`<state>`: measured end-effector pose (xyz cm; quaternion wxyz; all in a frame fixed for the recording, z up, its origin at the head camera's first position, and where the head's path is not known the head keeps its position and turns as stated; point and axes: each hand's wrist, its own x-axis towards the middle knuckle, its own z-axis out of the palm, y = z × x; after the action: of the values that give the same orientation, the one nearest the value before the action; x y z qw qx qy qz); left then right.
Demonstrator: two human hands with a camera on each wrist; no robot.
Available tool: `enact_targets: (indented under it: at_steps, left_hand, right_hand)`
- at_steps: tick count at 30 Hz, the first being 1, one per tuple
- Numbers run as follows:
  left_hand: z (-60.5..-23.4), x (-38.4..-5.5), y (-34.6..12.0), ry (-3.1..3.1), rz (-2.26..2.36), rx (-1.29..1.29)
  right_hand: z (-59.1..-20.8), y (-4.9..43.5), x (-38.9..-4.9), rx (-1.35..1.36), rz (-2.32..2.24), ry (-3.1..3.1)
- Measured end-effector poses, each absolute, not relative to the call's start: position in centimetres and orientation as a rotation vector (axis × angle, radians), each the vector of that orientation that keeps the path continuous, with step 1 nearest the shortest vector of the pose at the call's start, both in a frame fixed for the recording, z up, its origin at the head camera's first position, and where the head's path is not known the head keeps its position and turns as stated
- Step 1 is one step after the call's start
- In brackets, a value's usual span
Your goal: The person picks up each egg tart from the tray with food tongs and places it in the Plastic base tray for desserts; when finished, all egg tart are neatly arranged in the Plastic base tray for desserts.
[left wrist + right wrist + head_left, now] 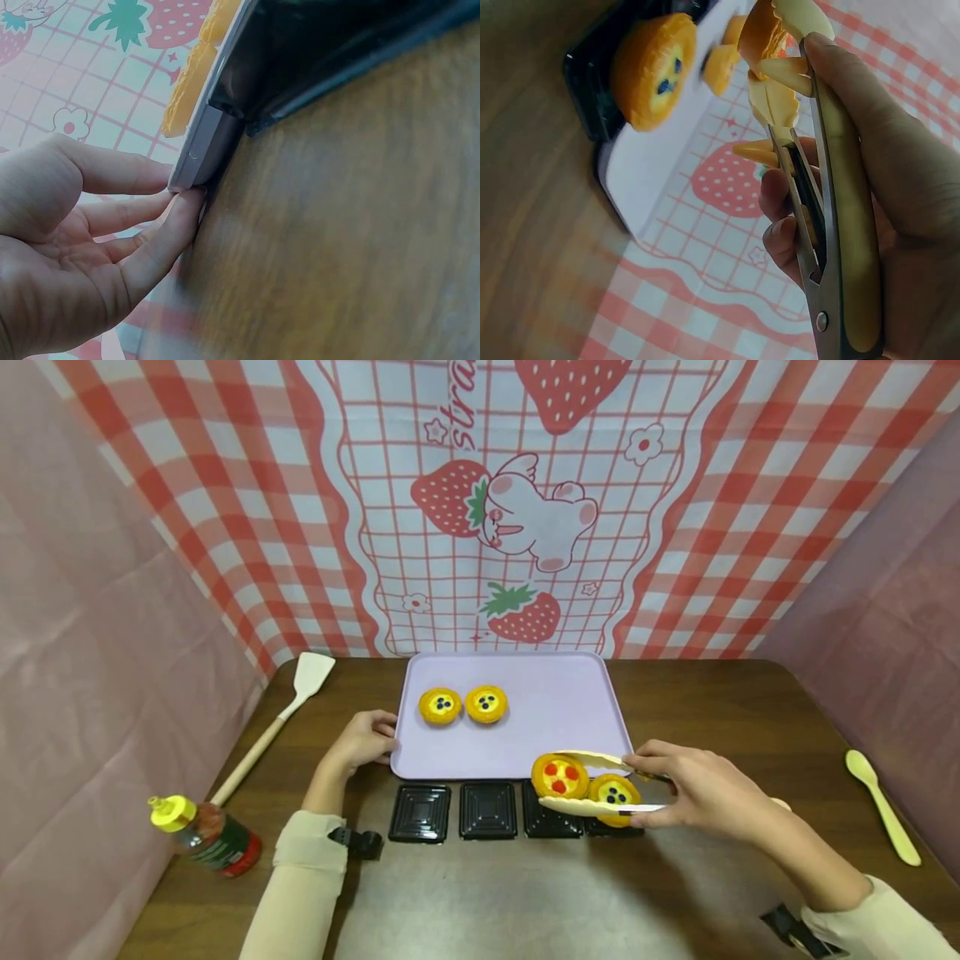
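Note:
My right hand (701, 789) grips a pair of tongs (851, 217) with cream scalloped tips and metal arms. Between the tips is an egg tart with red pieces on top (559, 777), held above the black square trays near the tray's front edge. Just right of it, a tart with dark blue berries (615, 792) sits on the rightmost black square tray. At the lilac tray's (555, 702) left rim, my left hand (362, 742) pinches the edge between thumb and fingers. Two more blue-berry tarts (440, 705) lie side by side on that tray's left part.
Several black square trays (420, 814) stand in a row before the lilac tray. On the left are a white spatula (300, 693) with a wooden handle and a yellow-capped sauce bottle (217, 839). A pale yellow spoon (883, 806) lies at far right. A checked cloth (285, 510) hangs behind.

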<state>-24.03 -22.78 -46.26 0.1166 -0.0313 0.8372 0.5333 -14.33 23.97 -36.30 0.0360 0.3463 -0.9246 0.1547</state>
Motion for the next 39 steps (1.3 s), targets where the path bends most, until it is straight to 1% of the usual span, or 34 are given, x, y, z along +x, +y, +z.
enact_targets:
  at_steps: [6,19,39]
  left_hand:
    - [-46.1,-24.1,-22.8,2.445,1.568,-0.091]
    - [-46.2,-24.1,-22.8,2.447,1.576,-0.083]
    - [-46.2,-24.1,-22.9,2.44,1.581,-0.078]
  right_hand:
    - [-37.3,23.5,-14.5,1.102,0.402,-2.895]
    - [-39.0,22.9,-14.1,1.062,0.421,-2.991]
    - [-38.8,22.7,-14.1,1.004,0.332,-3.018]
